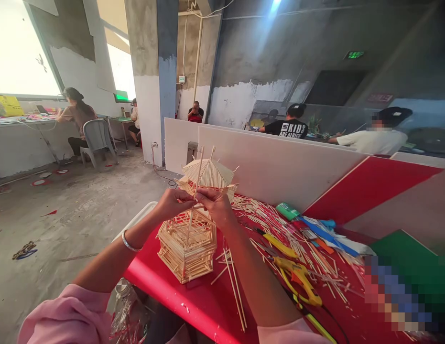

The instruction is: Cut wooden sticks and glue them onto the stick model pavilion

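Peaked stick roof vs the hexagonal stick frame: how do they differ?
Shape: the peaked stick roof slopes up to a point; the hexagonal stick frame has stacked, six-sided walls.
Build: the roof's sticks lie close together as panels; the frame's leave open gaps.
Position: the roof is farther from the wearer; the frame is nearer.
Shared: both are made of thin, pale sticks.

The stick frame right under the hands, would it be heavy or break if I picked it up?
The stick frame is probably light: it looks full of gaps. Squeezed hard, it might crack, since its pieces look thin. It sits broad and low on the red table, so it likely wouldn't tip easily.
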A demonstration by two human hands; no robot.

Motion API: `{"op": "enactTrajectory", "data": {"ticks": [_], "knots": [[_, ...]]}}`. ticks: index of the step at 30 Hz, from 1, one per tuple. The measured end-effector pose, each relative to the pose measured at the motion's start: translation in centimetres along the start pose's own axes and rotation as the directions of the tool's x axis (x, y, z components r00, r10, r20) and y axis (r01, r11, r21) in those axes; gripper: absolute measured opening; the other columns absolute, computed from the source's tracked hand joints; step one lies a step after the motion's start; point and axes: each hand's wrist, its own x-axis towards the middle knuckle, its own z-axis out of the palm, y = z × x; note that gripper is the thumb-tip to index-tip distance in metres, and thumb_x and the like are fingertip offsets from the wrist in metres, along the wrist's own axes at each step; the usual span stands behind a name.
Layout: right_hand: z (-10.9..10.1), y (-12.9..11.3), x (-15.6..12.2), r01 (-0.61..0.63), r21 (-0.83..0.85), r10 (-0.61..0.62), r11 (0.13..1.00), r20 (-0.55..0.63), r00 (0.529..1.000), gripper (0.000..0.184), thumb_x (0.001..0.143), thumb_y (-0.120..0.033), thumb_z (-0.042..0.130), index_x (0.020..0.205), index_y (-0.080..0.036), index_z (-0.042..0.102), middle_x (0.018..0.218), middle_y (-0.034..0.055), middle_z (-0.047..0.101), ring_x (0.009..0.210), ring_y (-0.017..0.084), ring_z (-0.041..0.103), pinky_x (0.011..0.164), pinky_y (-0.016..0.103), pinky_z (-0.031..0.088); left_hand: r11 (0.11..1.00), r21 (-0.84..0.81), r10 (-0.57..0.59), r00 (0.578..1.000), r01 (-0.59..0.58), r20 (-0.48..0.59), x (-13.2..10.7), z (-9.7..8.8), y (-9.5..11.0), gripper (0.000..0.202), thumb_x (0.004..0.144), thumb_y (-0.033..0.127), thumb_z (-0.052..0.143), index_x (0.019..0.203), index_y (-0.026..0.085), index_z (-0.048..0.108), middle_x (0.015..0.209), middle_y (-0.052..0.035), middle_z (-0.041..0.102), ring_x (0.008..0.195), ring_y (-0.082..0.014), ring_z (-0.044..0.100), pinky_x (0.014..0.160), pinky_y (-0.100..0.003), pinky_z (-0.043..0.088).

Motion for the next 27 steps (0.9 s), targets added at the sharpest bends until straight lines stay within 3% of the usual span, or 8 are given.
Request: {"op": "enactTrajectory", "data": {"ticks": [4,13,20,23,27], "knots": [[0.0,0.0,0.2,0.02,-0.013,-0.02,1.0,-0.002,1.0,0.026,0.064,-0.042,0.078,0.083,-0.025,0.079,0.085,0.0018,0.077,0.082,0.02,0.068,0.078,0.036,0.054,1.0,0.006,-0.013,1.0,0.013,0.0,0.1,-0.1,0.1,0.02,0.078,0.032,0.065,0.072,0.016,0.075,0.059,0.0003,0.063,0.056,-0.009,0.051,0.053,-0.022,0.039],[-0.1,0.1,0.1,0.032,-0.046,-0.031,0.998,0.008,0.999,0.03,0.066,-0.046,0.076,0.086,-0.023,0.079,0.086,0.0027,0.077,0.077,0.019,0.067,0.065,0.031,0.053,1.0,0.008,-0.005,1.0,0.005,0.003,0.1,-0.1,-0.1,0.021,0.078,0.032,0.065,0.075,0.015,0.077,0.063,-0.002,0.067,0.059,-0.0107,0.055,0.055,-0.022,0.041],[0.1,-1.3,0.2,0.062,-0.031,-0.061,0.998,0.039,0.997,0.033,0.071,-0.046,0.074,0.095,-0.024,0.077,0.09,0.0024,0.076,0.082,0.02,0.068,0.071,0.033,0.055,0.999,0.033,-0.012,1.0,0.012,0.013,0.1,0.1,-0.2,0.022,0.08,0.033,0.066,0.072,0.016,0.076,0.065,-0.0026,0.068,0.061,-0.0113,0.057,0.058,-0.023,0.044],[0.0,-2.0,0.5,0.115,-0.056,-0.113,0.992,0.036,0.993,0.029,0.072,-0.045,0.073,0.091,-0.024,0.077,0.086,0.0017,0.076,0.079,0.018,0.067,0.073,0.032,0.055,0.999,0.021,-0.037,0.998,0.036,0.041,0.2,-0.2,0.0,0.021,0.079,0.034,0.068,0.074,0.016,0.077,0.065,-0.0024,0.069,0.061,-0.0111,0.057,0.057,-0.023,0.044],[-1.6,-3.6,1.4,0.127,-0.094,-0.133,0.988,-0.067,0.989,0.031,0.073,-0.048,0.073,0.09,-0.022,0.074,0.073,0.0006,0.07,0.062,0.013,0.061,0.052,0.025,0.051,0.989,-0.087,-0.124,0.992,0.124,0.005,1.5,-1.7,-0.4,0.025,0.074,0.038,0.074,0.084,0.016,0.078,0.074,-0.0048,0.074,0.065,-0.0126,0.062,0.059,-0.024,0.048]]}}
